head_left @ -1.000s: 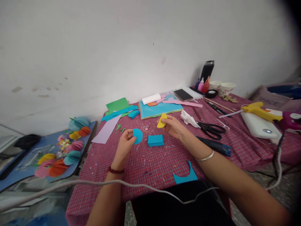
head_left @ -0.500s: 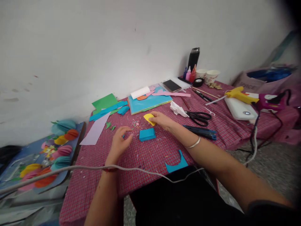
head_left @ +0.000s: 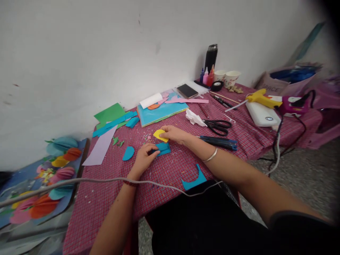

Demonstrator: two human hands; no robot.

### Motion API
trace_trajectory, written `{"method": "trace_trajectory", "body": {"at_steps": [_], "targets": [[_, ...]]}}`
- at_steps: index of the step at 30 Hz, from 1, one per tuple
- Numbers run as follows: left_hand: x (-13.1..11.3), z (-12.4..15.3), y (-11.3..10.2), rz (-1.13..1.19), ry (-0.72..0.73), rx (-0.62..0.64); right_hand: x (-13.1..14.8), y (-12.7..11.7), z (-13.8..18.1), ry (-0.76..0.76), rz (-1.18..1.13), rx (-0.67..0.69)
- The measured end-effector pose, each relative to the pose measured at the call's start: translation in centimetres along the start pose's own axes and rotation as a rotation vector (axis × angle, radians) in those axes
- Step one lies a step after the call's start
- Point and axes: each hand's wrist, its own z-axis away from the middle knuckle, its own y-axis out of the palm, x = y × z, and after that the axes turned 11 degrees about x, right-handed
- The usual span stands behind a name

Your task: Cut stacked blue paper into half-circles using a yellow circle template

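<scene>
Between the fingers and thumb of my right hand (head_left: 175, 134) is a small yellow paper piece (head_left: 160, 135) with a rounded edge. Just below it lies a folded blue paper rectangle (head_left: 163, 148), and my left hand (head_left: 145, 157) has its fingers and thumb closed on the left end. Those fingertips partly cover the blue paper. A blue paper half circle (head_left: 128, 153) rests on the checked tablecloth left of my left hand. Closer to my body is a curved blue offcut (head_left: 194, 179).
Black-handled scissors (head_left: 218, 126) and a crumpled white tissue (head_left: 195, 118) lie right of centre. Farther right, a yellow and purple glue gun (head_left: 265, 99) rests on a white box (head_left: 262, 115). A white cable (head_left: 106, 180) crosses in front of me. Coloured paper sheets (head_left: 162, 112) lie at the back.
My left hand has moved right onto the folded blue paper. The blue half circle now shows on the cloth to its left. My right hand still holds the yellow piece.
</scene>
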Motion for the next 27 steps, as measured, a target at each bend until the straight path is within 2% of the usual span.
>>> {"method": "trace_trajectory", "body": {"at_steps": [3,10,12,14,17,20,22,24,27], "targets": [[0.1,-0.1,0.0,-0.004,0.001,0.003,0.0,0.3,0.2,0.017,-0.015,0.013],[0.5,-0.1,0.2,-0.053,0.012,-0.035,0.6,0.8,0.3,0.07,-0.05,-0.081],[0.4,0.0,0.1,-0.126,0.049,-0.107,0.7,0.7,0.4,0.051,-0.081,-0.093],[0.0,0.2,-0.2,-0.244,0.099,-0.237,1.1,0.5,0.5,0.007,-0.142,-0.084],[-1.0,0.6,-0.8,-0.379,0.17,-0.387,1.8,0.5,1.2,-0.029,-0.284,0.04],[-2.0,1.1,-1.2,-0.413,0.205,-0.395,2.4,0.9,1.8,0.023,-0.33,0.234],[-2.6,1.2,-1.1,-0.387,0.205,-0.376,2.4,1.6,2.1,0.06,-0.298,0.279],[-3.1,1.2,-0.8,-0.298,0.169,-0.408,2.1,2.3,2.1,0.051,-0.275,0.222],[-3.7,0.8,-0.1,0.095,0.038,-0.543,1.8,3.3,2.0,-0.015,-0.243,0.061]]}}
